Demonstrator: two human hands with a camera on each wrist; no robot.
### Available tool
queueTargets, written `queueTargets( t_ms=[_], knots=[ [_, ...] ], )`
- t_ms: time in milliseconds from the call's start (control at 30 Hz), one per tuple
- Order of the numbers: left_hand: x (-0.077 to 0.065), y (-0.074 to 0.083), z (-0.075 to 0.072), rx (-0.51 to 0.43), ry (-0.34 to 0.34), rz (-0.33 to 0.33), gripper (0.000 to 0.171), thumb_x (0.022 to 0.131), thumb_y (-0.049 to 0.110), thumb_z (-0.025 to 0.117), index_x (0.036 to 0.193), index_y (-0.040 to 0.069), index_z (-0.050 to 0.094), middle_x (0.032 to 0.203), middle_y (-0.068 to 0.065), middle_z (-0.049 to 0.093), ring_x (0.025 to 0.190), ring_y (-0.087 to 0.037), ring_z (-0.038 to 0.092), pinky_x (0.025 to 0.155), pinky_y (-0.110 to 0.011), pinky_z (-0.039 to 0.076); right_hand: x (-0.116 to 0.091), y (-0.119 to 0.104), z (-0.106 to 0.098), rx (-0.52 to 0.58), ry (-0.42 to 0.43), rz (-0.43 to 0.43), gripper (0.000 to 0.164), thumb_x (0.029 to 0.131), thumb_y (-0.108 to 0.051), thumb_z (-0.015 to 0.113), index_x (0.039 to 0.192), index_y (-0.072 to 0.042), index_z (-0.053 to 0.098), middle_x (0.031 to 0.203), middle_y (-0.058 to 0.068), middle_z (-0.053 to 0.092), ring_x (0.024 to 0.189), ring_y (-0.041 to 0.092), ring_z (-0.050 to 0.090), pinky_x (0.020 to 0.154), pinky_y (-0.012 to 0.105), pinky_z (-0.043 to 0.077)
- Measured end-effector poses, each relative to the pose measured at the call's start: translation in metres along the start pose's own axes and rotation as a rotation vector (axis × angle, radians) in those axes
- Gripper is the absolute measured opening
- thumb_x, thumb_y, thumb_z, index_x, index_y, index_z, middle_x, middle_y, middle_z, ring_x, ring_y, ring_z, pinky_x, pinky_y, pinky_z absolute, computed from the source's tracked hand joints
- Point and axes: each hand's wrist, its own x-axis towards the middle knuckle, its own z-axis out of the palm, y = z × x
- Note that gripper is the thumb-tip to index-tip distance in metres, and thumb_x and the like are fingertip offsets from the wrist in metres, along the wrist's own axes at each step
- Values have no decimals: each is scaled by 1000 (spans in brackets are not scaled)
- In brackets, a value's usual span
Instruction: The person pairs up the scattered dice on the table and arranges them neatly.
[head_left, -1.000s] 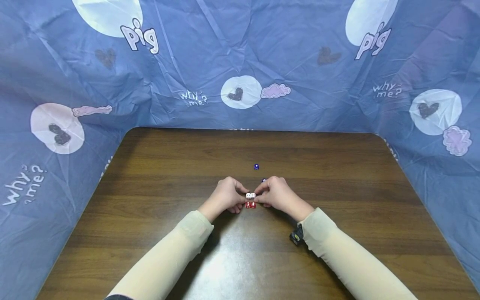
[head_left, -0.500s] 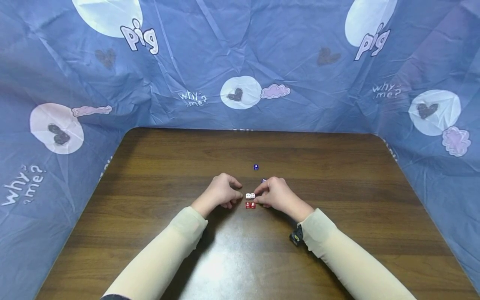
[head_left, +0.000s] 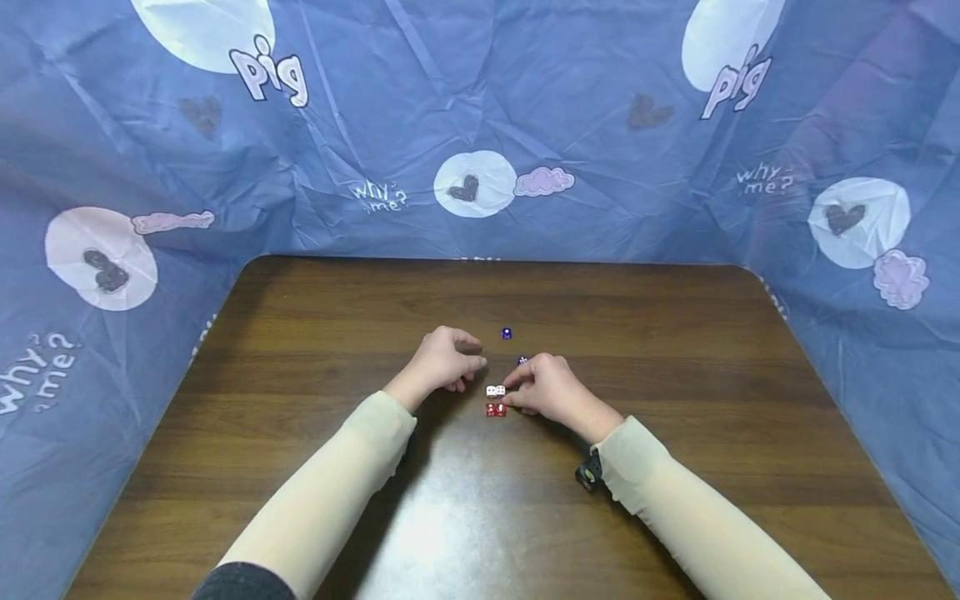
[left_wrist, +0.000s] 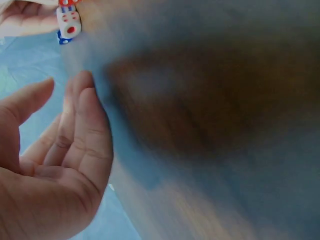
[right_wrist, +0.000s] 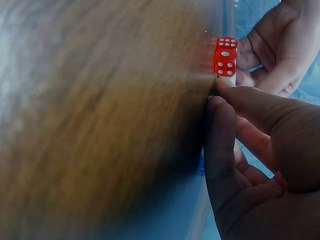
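My left hand (head_left: pixel 444 362) hovers left of the dice with nothing in its grasp; thumb and fingers are apart in the left wrist view. My right hand (head_left: pixel 551 387) has its thumb and index finger at the right end of two white dice (head_left: pixel 495 391), set side by side. It appears to pinch the right white die, though the thumb (right_wrist: pixel 245 97) hides most of it in the right wrist view. Two red dice (head_left: pixel 495 410) sit together just in front of the white pair. One blue die (head_left: pixel 522 361) lies behind my right fingers, another blue die (head_left: pixel 507 333) farther back.
The brown wooden table (head_left: pixel 337 333) has rounded far corners. A blue printed cloth (head_left: pixel 420 108) hangs along its back and sides. A black device (head_left: pixel 588 472) is at my right wrist.
My left hand has let go of the white dice, drawn back left, and then moved farther up the table. My right hand stays at the white dice. The view has shifted slightly.
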Motion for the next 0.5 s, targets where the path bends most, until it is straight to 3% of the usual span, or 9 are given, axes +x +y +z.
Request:
queueTargets(
  t_ms=[300,500],
  knots=[
    [25,8,3,-34,-3,25,39,94,19,77,129,4,68,74,-14,72,53,-24,68,47,-33,58,-1,2,1,0,1,5,11,81,-11,88,90,-10,81,57,-3,66,48,13,63,46,27,54],
    [38,14,8,-86,12,-10,38,93,15,78,128,3,68,73,-15,72,52,-24,68,48,-34,60,0,0,-1,-2,-7,-2,10,82,-12,87,90,-10,81,58,-4,66,49,12,62,47,27,54]
  ],
)
